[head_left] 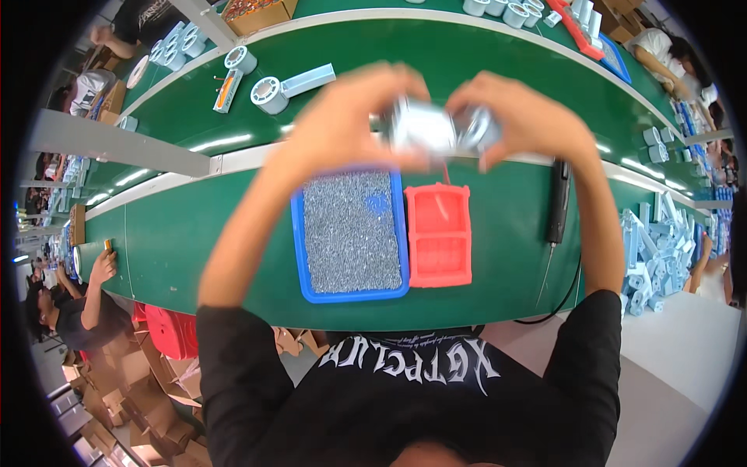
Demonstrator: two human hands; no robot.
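Above the far edge of the bench, both hands are raised close together and smeared by motion. My left hand [342,121] is closed around a shiny pale blue plastic housing [424,128]. The fingers of my right hand [533,117] grip a rounded grey-blue piece [478,131] right beside it. Blur hides whether the two pieces are joined. Below them lie a blue tray [298,249] full of small metal screws and a red two-part bin [440,234]. To the right rests a black electric screwdriver [558,202] with a long thin bit.
Beyond the bench runs a green conveyor [405,50] carrying round pale blue housings with handles [270,95]. Pale blue plastic parts [654,249] are heaped at the right. A grey metal post [132,144] crosses at the left. Cardboard boxes [140,381] and other people are around.
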